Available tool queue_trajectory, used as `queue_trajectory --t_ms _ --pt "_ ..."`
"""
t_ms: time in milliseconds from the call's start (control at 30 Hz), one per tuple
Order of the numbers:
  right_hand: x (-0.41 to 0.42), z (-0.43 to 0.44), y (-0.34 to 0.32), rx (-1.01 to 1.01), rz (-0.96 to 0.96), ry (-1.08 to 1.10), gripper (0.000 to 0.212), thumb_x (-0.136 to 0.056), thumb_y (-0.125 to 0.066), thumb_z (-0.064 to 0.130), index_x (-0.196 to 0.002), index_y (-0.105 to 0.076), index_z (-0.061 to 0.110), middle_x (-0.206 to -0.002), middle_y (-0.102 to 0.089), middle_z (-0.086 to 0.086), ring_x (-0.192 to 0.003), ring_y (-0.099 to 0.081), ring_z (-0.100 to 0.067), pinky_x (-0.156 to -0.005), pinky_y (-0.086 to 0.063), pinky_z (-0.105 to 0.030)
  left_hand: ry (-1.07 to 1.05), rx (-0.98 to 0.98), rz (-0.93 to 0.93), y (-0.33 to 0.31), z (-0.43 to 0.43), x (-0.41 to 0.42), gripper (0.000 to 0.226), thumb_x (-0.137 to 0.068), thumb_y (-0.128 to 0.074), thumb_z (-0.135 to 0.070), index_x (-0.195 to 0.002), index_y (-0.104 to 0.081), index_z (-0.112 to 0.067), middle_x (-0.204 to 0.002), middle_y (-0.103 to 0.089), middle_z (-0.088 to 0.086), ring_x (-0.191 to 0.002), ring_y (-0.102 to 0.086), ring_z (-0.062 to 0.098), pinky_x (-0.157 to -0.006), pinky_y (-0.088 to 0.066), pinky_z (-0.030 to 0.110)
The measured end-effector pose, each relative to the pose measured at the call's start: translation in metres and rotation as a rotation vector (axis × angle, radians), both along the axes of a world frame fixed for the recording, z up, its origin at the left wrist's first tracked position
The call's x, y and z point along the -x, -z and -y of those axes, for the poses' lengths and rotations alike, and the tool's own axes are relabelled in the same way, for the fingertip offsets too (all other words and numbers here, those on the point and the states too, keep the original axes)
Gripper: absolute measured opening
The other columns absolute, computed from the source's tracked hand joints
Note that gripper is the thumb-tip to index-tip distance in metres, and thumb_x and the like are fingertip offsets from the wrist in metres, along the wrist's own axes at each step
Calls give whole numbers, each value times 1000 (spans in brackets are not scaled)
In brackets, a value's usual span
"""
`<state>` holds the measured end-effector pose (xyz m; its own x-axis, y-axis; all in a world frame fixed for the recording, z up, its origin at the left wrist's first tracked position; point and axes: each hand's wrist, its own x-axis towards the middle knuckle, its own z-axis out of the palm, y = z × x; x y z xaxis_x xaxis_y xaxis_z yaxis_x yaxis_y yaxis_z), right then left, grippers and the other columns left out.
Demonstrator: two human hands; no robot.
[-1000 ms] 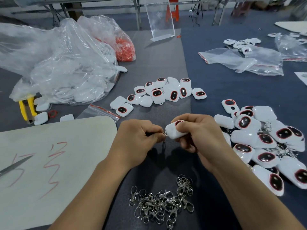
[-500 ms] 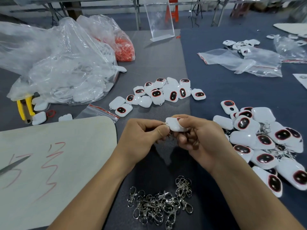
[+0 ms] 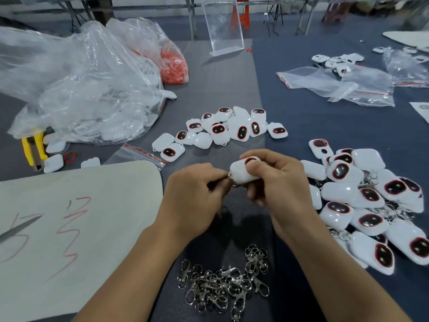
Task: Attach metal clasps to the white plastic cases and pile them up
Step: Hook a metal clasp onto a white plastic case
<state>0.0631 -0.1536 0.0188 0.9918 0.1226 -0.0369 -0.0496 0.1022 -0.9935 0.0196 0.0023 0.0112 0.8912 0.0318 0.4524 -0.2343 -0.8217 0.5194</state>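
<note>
My right hand grips a white plastic case with a dark red-rimmed window, held above the table's middle. My left hand pinches a metal clasp against the case's left corner; most of the clasp is hidden by my fingers. A heap of loose metal clasps lies near the front edge. Several cases without clasps lie beyond my hands. A pile of cases with clasps spreads out at the right.
A big clear bag of white cases and a bag of red parts sit at the back left. Yellow-handled pliers lie at the left. A white sheet with red marks covers the front left. Empty zip bags lie back right.
Both hands stayed together at the table's middle. The case turned a little in my right hand, and my left hand kept the clasp at the case's corner.
</note>
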Motion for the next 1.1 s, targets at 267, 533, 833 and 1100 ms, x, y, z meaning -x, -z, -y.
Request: queue_trajectory --t_ms 267,533,833,1100 --pt "-10 11 -1 -233 -400 -125 24 -90 -53 6 -91 -77 1 -59 -58 -12 -42 -42 -13 -35 -27 -21 127 643 -266 1 -1 -7 18 -85 -78 -6 -86 -82 -24 -72 -74 -15 -66 -62 -5 -66 -45 11" --pt "-11 8 0 -212 -417 -118 24 -92 -52 6 -95 -74 -3 -58 -56 -11 -42 -38 -12 -35 -23 -21 -4 374 -89 9 2 -6 19 -69 -83 -32 -87 -79 -38 -61 -57 -14 -54 -48 1 -56 -37 14" --pt "-7 5 3 -204 -356 -95 23 -92 -52 5 -96 -74 -1 -59 -59 -11 -40 -41 -12 -36 -25 -21 22 509 -114 6 4 -7 16 -86 -79 -19 -77 -80 -32 -68 -70 -7 -64 -60 1 -62 -46 20" --pt "4 -1 10 315 270 64 13 -80 -65 25 -86 -76 28 -60 -66 0 -50 -54 -14 -49 -47 -32 42 -236 75 3 1 -4 22 -90 -64 -30 -79 -78 -17 -65 -58 -1 -63 -49 20 -62 -27 31"
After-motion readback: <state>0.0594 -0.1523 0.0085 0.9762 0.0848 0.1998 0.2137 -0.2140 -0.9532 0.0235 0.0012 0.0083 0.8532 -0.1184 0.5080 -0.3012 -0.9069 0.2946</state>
